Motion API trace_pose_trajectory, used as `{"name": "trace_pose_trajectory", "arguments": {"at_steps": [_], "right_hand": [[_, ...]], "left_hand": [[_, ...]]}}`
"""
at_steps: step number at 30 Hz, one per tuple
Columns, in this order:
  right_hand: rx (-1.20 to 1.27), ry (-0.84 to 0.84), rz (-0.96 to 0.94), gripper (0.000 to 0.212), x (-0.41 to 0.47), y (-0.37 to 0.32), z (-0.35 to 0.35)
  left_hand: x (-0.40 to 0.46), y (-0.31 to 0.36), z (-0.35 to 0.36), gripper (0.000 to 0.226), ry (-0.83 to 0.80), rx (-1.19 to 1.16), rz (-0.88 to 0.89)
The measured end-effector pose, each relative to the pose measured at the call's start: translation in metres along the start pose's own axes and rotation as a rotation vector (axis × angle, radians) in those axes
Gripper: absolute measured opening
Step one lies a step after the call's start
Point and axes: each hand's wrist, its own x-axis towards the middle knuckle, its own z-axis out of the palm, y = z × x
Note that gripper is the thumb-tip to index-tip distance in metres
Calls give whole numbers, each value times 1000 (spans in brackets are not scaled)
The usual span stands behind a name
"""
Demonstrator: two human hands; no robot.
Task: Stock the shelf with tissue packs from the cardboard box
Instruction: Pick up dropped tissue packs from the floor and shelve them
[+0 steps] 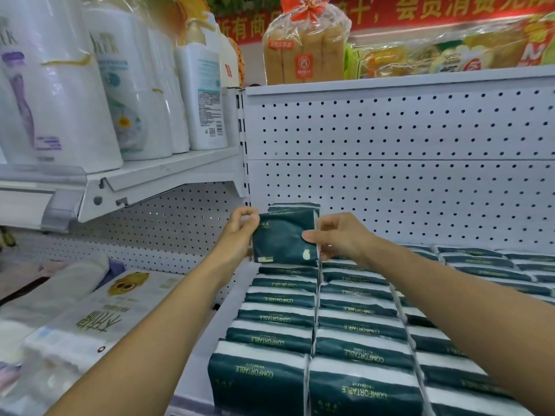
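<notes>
L hand curled round top-left corner of dark green tissue pack, thumb + fingers pinching edge. R hand gripping same pack at right side, thumb on front face, fingers behind. Pack upright, held just above back end of leftmost row of stocked packs, another pack standing right behind it, near white pegboard back panel. Rows of same packs across shelf to right. Shampoo bottles on upper shelf at left. Bagged bread on top. Cardboard box not visible.
</notes>
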Motion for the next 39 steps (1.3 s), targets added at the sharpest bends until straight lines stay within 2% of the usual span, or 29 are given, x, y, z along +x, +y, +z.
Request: {"name": "trace_pose_trajectory", "arguments": {"at_steps": [3, 5, 10, 14, 20, 25, 27, 30, 32, 36, 39], "right_hand": [[-95, 202, -33, 25, 9, 5, 1], [-119, 266, -33, 27, 15, 9, 4], [-191, 330, 34, 25, 27, 22, 12], [-224, 372, 48, 37, 30, 23, 15], [-353, 376, 103, 40, 26, 21, 13], [-480, 396, 84, 65, 0, 6, 12], [-633, 426, 18, 66, -24, -2, 12], [-891, 456, -173, 60, -77, -12, 19], [-1034, 488, -288, 57, -117, -11, 31], [-1098, 621, -389, 55, -208, 1, 61], [-1154, 661, -387, 50, -284, 17, 78]], "left_hand": [[5, -1, 2, 46, 30, 117, -28], [6, -2, 5, 48, -1, 137, -31], [11, -8, 11, 52, -18, 129, -59], [14, -14, 12, 50, 6, 97, -76], [11, -15, 15, 44, 14, 115, -126], [-4, -2, 13, 59, -40, 258, -152], [-19, 5, 9, 62, -15, 382, -81], [-62, 13, 2, 66, 57, 872, 203], [-102, 16, -3, 70, 80, 1082, 367], [-182, 12, -14, 74, 90, 1178, 494], [-242, 1, -16, 67, 68, 1105, 632]]}}
